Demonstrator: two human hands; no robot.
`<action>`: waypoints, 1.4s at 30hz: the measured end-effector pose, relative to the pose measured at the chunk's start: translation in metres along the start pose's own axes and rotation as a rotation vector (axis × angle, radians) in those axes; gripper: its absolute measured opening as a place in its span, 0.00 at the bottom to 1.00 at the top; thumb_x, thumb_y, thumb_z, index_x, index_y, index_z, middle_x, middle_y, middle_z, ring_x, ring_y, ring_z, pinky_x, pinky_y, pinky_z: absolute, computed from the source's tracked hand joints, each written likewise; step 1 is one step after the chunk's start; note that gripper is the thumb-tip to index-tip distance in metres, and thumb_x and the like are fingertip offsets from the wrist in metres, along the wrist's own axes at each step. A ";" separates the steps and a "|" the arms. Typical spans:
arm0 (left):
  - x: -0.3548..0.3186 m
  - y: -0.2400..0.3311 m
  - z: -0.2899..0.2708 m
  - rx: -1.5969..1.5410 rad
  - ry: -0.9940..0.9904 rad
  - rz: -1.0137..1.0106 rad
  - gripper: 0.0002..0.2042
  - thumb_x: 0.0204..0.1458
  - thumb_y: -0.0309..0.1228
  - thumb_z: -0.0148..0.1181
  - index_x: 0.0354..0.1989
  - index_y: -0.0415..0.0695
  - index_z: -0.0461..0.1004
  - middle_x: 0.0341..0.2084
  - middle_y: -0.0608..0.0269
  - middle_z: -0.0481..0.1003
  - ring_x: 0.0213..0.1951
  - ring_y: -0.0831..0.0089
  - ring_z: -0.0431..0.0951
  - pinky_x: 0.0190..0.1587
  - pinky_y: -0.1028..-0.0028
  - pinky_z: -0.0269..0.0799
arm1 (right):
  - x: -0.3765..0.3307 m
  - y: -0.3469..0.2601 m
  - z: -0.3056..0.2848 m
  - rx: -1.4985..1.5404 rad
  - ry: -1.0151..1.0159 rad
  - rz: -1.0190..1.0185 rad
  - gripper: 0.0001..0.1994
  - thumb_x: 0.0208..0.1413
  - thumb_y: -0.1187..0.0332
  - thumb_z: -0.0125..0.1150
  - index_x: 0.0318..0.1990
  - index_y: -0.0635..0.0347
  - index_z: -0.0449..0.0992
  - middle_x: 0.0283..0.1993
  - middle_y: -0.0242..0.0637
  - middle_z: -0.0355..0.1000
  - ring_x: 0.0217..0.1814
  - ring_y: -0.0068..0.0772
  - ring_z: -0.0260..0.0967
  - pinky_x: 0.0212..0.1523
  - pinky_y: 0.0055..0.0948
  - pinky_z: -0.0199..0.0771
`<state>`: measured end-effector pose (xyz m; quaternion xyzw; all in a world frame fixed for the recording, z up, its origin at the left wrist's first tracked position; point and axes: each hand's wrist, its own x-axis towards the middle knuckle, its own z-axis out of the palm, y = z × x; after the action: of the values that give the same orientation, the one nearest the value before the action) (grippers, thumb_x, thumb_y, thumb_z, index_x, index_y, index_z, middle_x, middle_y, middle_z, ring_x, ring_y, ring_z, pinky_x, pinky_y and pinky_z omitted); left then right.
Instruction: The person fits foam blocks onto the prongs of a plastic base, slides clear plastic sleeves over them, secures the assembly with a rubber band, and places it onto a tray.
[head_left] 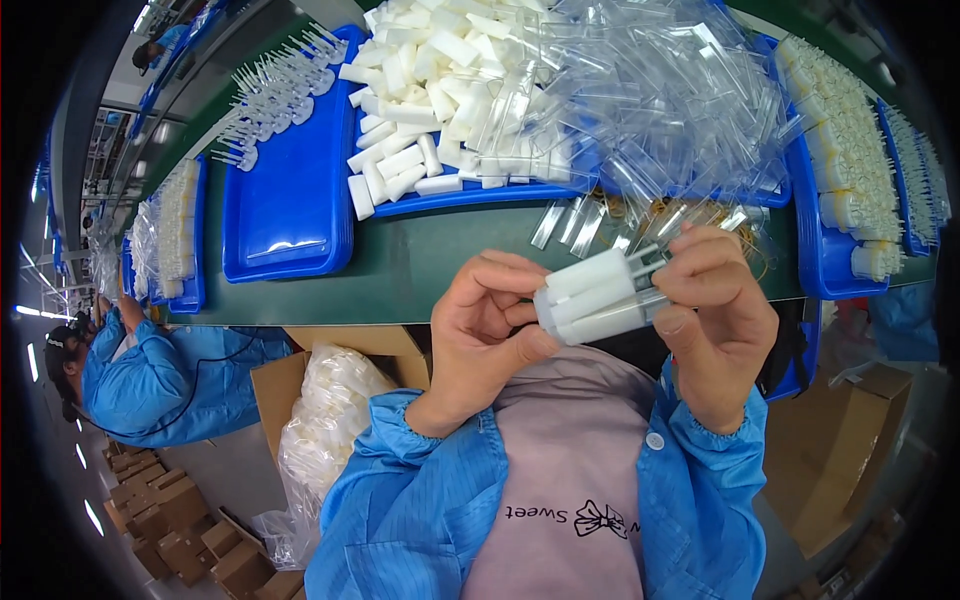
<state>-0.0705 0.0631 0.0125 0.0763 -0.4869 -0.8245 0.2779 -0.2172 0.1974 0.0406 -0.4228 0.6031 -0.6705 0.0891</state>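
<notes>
In front of my chest, my left hand point(487, 328) grips one end of a small bundle of white blocks point(590, 285) set side by side. A clear plastic piece caps that end, next to my left thumb. My right hand point(718, 310) pinches thin clear prongs point(648, 262) at the bundle's other end between thumb and fingers. Beyond my hands, a heap of loose white blocks point(420, 70) fills a blue tray. Beside it lies a heap of clear flat plastic sleeves point(680, 90), some spilling onto the green table point(430, 245).
A blue tray point(285, 220) at left carries clear pronged pieces point(285, 90) at its far end. At right, another tray holds rows of finished-looking bundles point(845, 150). Rubber bands point(660, 215) lie under the sleeves. A carton with bagged pieces point(325, 410) stands below; a co-worker in blue point(170, 370) sits left.
</notes>
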 end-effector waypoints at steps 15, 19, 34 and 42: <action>0.000 -0.001 0.001 -0.063 0.022 -0.014 0.20 0.43 0.18 0.65 0.44 0.35 0.65 0.42 0.57 0.64 0.46 0.70 0.73 0.52 0.70 0.73 | 0.000 -0.005 0.005 -0.030 -0.055 0.028 0.10 0.38 0.73 0.70 0.31 0.61 0.78 0.35 0.36 0.72 0.45 0.37 0.64 0.50 0.36 0.61; 0.001 0.000 -0.002 -0.059 -0.007 -0.040 0.19 0.44 0.17 0.64 0.44 0.36 0.64 0.43 0.57 0.65 0.47 0.70 0.72 0.51 0.71 0.71 | 0.014 -0.009 -0.001 -0.069 -0.116 -0.044 0.12 0.39 0.71 0.69 0.34 0.61 0.78 0.37 0.37 0.72 0.46 0.39 0.64 0.49 0.34 0.62; 0.003 0.005 -0.025 -0.012 0.267 -0.067 0.16 0.47 0.26 0.59 0.45 0.41 0.65 0.47 0.56 0.67 0.47 0.70 0.70 0.50 0.71 0.65 | -0.044 0.020 -0.004 -1.100 -0.480 0.096 0.15 0.43 0.62 0.64 0.37 0.54 0.67 0.27 0.32 0.64 0.29 0.34 0.64 0.31 0.31 0.62; 0.002 0.007 -0.017 0.065 0.247 -0.032 0.17 0.44 0.20 0.58 0.45 0.40 0.65 0.46 0.56 0.67 0.48 0.70 0.71 0.50 0.71 0.68 | -0.033 0.001 -0.021 -0.730 -0.364 0.259 0.17 0.43 0.75 0.61 0.44 0.58 0.72 0.30 0.34 0.64 0.28 0.32 0.64 0.30 0.29 0.63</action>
<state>-0.0624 0.0461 0.0099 0.1940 -0.4742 -0.7970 0.3200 -0.2107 0.2335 0.0264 -0.4588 0.8234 -0.3106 0.1223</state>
